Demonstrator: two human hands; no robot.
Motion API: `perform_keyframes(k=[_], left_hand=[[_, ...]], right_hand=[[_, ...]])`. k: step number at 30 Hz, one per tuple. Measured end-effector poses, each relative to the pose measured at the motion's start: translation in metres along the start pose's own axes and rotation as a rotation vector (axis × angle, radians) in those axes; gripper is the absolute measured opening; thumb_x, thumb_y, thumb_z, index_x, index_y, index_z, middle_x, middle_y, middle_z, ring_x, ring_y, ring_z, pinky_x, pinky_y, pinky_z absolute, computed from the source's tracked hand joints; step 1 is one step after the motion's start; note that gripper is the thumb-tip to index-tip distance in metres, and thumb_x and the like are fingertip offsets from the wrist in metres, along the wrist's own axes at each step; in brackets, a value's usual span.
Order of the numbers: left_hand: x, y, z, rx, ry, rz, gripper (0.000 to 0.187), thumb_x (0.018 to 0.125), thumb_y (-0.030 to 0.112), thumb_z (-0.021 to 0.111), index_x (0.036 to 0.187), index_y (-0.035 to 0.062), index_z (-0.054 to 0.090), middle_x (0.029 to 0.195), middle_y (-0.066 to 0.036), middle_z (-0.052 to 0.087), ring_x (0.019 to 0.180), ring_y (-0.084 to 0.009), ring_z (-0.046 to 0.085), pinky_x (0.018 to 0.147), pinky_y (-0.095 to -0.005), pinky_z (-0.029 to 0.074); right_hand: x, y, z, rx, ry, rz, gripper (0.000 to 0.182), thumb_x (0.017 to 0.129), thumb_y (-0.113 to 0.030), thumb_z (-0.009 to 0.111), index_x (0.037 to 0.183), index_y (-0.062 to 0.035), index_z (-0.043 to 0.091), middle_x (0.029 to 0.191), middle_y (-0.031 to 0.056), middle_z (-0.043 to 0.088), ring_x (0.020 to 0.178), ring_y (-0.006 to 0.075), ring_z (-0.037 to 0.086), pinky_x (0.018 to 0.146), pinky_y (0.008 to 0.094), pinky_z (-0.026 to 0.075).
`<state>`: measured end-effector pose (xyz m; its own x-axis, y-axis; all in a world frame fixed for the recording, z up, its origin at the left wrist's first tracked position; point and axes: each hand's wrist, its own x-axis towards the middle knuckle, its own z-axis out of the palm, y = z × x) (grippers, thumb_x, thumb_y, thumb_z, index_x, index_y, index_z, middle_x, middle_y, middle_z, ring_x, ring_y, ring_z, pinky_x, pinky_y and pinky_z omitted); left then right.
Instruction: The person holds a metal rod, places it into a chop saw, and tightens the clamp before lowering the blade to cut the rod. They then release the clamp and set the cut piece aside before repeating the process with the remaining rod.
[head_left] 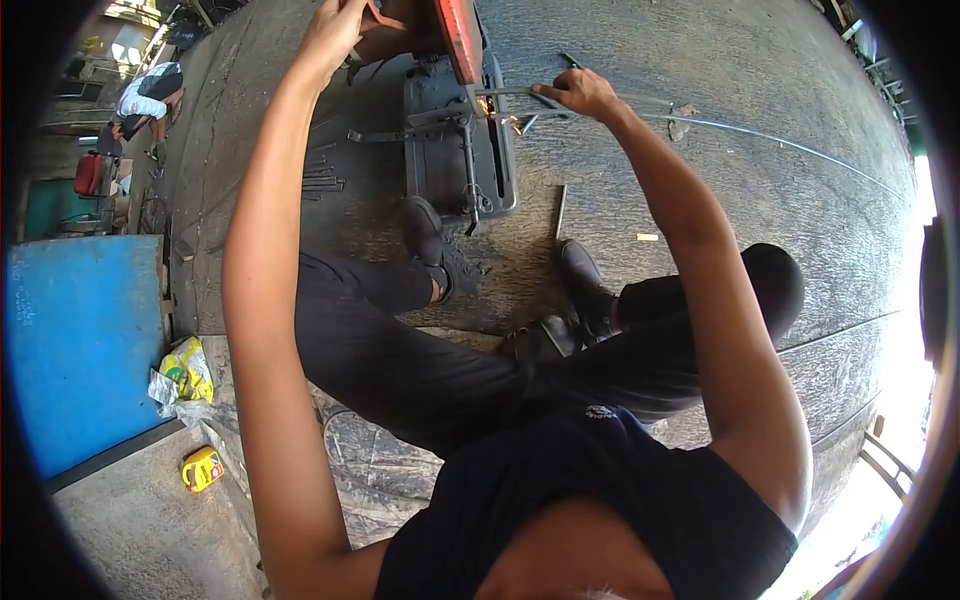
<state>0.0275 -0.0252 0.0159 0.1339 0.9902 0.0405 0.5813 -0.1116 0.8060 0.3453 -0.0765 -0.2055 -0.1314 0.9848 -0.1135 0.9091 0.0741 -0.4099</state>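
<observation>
I sit on the ground in front of a dark chop saw point(460, 150) with a red blade guard point(458, 35). My left hand point(335, 30) grips the saw's handle at the top of the frame. My right hand point(580, 93) holds a thin metal rod point(760, 135) that runs off to the right across the floor, pressed against the saw's clamp. Small sparks point(490, 105) glow where the blade meets the rod. My two feet in black shoes point(435, 245) rest just below the saw base.
Several short cut rods point(320, 180) lie left of the saw, and one piece point(561, 210) lies by my right foot. A blue panel point(80, 340), a yellow bag point(185, 370) and a yellow tape measure point(202, 468) are at left. Another person point(145, 100) crouches far left.
</observation>
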Motion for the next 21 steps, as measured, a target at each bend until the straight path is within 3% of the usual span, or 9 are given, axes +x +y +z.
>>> perform_keyframes(k=[4, 7, 9, 11, 13, 15, 16, 19, 21], left_hand=[[-0.003, -0.001, 0.000, -0.055, -0.124, -0.023, 0.068, 0.098, 0.062, 0.043, 0.144, 0.0115, 0.041, 0.125, -0.010, 0.060, 0.116, -0.0278, 0.060, 0.108, -0.0582, 0.035], [-0.003, -0.012, 0.005, -0.141, 0.120, -0.025, 0.060, 0.099, 0.052, 0.052, 0.141, 0.0092, 0.046, 0.130, -0.010, 0.060, 0.117, -0.0267, 0.061, 0.109, -0.0526, 0.038], [0.022, -0.036, -0.010, -0.343, -0.145, -0.079, 0.083, 0.092, 0.067, 0.049, 0.147, 0.0062, 0.040, 0.136, -0.014, 0.056, 0.131, -0.0278, 0.050, 0.114, -0.0509, 0.031], [0.030, -0.033, -0.016, -0.382, 0.063, -0.095, 0.084, 0.088, 0.066, 0.056, 0.140, 0.0008, 0.046, 0.121, -0.014, 0.063, 0.118, -0.0246, 0.058, 0.103, -0.0405, 0.042], [0.075, -0.059, -0.044, -0.187, 0.245, 0.002, 0.067, 0.090, 0.054, 0.064, 0.129, 0.0007, 0.057, 0.099, -0.007, 0.067, 0.092, -0.0163, 0.062, 0.082, -0.0313, 0.048], [0.050, -0.025, -0.039, -0.308, 0.573, 0.443, 0.043, 0.093, 0.035, 0.066, 0.117, -0.0001, 0.064, 0.084, 0.000, 0.064, 0.072, -0.0085, 0.056, 0.067, -0.0260, 0.046], [0.037, -0.007, -0.041, -0.323, 0.573, 0.453, 0.043, 0.093, 0.035, 0.066, 0.117, -0.0001, 0.064, 0.084, 0.000, 0.064, 0.072, -0.0085, 0.056, 0.067, -0.0260, 0.046], [-0.003, 0.039, -0.038, -0.372, 0.633, 0.633, 0.032, 0.097, 0.023, 0.062, 0.116, -0.0024, 0.064, 0.087, 0.000, 0.065, 0.071, -0.0069, 0.057, 0.066, -0.0230, 0.046], [-0.031, 0.065, -0.019, -0.148, 0.710, 0.927, 0.026, 0.098, 0.017, 0.060, 0.112, -0.0027, 0.066, 0.088, -0.001, 0.067, 0.071, -0.0060, 0.058, 0.066, -0.0217, 0.047]], right_hand=[[-0.014, 0.008, -0.008, 0.170, -0.074, -0.074, 0.077, 0.087, -0.075, 0.050, 0.078, -0.0008, 0.072, 0.067, 0.0123, 0.063, 0.065, 0.0240, 0.060, 0.066, 0.0419, 0.048], [-0.027, 0.032, -0.022, 0.437, 0.057, -0.158, 0.060, 0.089, -0.055, 0.065, 0.066, 0.0008, 0.062, 0.058, 0.0034, 0.052, 0.056, 0.0155, 0.049, 0.055, 0.0369, 0.039], [-0.039, 0.052, -0.059, 0.441, 0.008, -0.139, 0.049, 0.090, -0.046, 0.067, 0.075, 0.0010, 0.066, 0.062, 0.0043, 0.057, 0.060, 0.0158, 0.053, 0.058, 0.0340, 0.041], [-0.060, 0.057, -0.108, 0.442, -0.037, -0.101, 0.039, 0.091, -0.037, 0.068, 0.084, 0.0012, 0.071, 0.066, 0.0053, 0.062, 0.064, 0.0162, 0.057, 0.060, 0.0310, 0.042], [-0.087, 0.049, -0.156, 0.753, 0.150, 0.015, 0.025, 0.093, -0.023, 0.068, 0.098, 0.0013, 0.071, 0.074, 0.0039, 0.062, 0.069, 0.0147, 0.057, 0.067, 0.0282, 0.047], [-0.099, 0.046, -0.187, 1.154, 0.484, -0.173, 0.026, 0.095, -0.022, 0.067, 0.107, 0.0012, 0.069, 0.087, 0.0046, 0.062, 0.082, 0.0142, 0.058, 0.081, 0.0316, 0.052], [-0.107, 0.038, -0.206, 1.440, 0.603, -0.238, 0.027, 0.095, -0.021, 0.066, 0.111, 0.0011, 0.067, 0.095, 0.0051, 0.062, 0.089, 0.0139, 0.058, 0.088, 0.0335, 0.054], [-0.131, 0.046, -0.248, 1.073, 0.923, -0.125, 0.031, 0.096, -0.025, 0.066, 0.113, 0.0016, 0.066, 0.100, 0.0077, 0.066, 0.094, 0.0159, 0.061, 0.091, 0.0347, 0.054], [-0.140, 0.044, -0.242, 1.225, 0.952, -0.134, 0.035, 0.097, -0.023, 0.063, 0.115, 0.0067, 0.062, 0.104, 0.0127, 0.067, 0.096, 0.0206, 0.064, 0.094, 0.0371, 0.055]])
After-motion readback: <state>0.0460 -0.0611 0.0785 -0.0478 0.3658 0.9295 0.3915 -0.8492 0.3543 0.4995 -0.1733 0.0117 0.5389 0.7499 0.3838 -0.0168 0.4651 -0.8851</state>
